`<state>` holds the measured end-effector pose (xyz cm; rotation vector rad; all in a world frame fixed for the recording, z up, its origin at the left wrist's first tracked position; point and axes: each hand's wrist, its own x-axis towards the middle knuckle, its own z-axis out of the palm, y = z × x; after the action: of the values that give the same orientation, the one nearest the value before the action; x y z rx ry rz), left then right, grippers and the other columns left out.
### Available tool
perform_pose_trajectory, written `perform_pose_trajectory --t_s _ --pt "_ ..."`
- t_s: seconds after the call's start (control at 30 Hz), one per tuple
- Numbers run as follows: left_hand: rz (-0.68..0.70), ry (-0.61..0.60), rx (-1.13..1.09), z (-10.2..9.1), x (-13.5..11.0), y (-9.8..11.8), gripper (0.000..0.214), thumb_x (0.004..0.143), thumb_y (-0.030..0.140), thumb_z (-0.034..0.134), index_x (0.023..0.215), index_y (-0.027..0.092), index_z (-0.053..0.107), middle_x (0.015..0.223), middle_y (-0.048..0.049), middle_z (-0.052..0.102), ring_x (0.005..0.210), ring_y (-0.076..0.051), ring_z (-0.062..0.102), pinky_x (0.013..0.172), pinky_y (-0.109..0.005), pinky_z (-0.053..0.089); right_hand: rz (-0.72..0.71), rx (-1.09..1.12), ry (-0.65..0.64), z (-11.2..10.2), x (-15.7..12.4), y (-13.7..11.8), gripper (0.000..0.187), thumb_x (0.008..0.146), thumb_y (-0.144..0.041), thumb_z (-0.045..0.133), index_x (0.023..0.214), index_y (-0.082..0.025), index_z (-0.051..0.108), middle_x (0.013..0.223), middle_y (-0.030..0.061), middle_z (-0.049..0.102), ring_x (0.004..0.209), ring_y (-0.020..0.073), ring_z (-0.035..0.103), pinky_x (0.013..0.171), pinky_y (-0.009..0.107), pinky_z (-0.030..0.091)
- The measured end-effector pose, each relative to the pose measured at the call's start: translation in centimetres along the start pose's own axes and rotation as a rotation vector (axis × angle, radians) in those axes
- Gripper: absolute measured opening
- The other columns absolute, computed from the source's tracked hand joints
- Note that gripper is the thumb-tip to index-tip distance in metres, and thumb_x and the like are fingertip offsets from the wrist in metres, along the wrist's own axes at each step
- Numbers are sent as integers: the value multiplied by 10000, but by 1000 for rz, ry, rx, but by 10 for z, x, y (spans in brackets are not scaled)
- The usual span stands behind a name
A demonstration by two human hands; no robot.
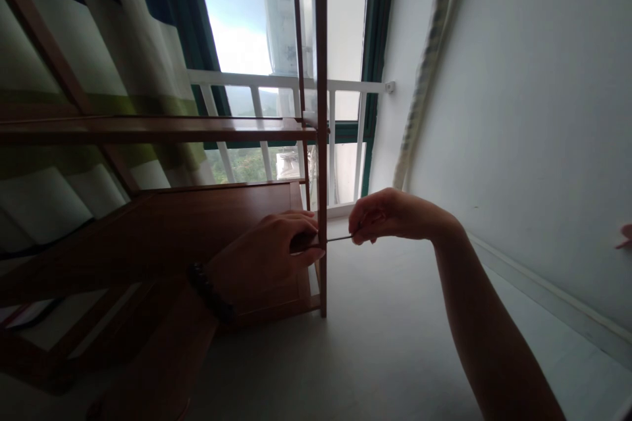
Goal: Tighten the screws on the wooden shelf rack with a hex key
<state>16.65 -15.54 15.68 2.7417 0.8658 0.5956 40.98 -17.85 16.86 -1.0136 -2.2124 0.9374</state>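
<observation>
A reddish-brown wooden shelf frame (pixel 222 128) fills the left side, with an upright post (pixel 322 164) at its right end. My left hand (pixel 276 240), a dark beaded bracelet at its wrist, grips this post low down, thumb and fingers closed at its left side. To the right of the post, my right hand (pixel 380 214) pinches a thin dark metal rod (pixel 340 238), which looks like a hex key. The rod lies nearly level and its far tip meets the post just by my left hand. My right fingers hide its other end.
Behind the frame are a window with a white railing (pixel 365 86) and a curtain (pixel 143 46). A wrapped pipe (pixel 419 92) runs down the white wall (pixel 533 79) on the right. Another person's hand (pixel 625 237) shows at the right edge. Pale floor (pixel 375 342) lies below.
</observation>
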Motion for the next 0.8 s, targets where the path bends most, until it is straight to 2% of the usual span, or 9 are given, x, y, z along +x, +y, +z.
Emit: perform_pose_trajectory --t_s 0.37,0.67,0.8 --pt "-10 1 -5 0 1 -1 188 814 359 573 916 221 648 905 36 647 778 -138 573 704 -267 430 -19 -163 45 0 0 0 297 812 -349 617 995 -125 685 857 52 717 737 132 692 672 263 582" --pt "-17 -8 1 0 0 0 183 816 361 564 885 214 648 875 27 640 741 -140 566 665 -275 423 28 -252 23 4 -2 -11 305 711 -349 714 942 -149 704 876 36 728 809 153 694 759 287 575" --pt "-10 -7 -7 -1 0 1 178 812 354 566 875 210 649 889 19 647 765 -147 573 694 -276 428 9 -320 22 7 -2 -14 250 747 -304 691 945 -154 703 881 32 727 804 149 691 734 277 564"
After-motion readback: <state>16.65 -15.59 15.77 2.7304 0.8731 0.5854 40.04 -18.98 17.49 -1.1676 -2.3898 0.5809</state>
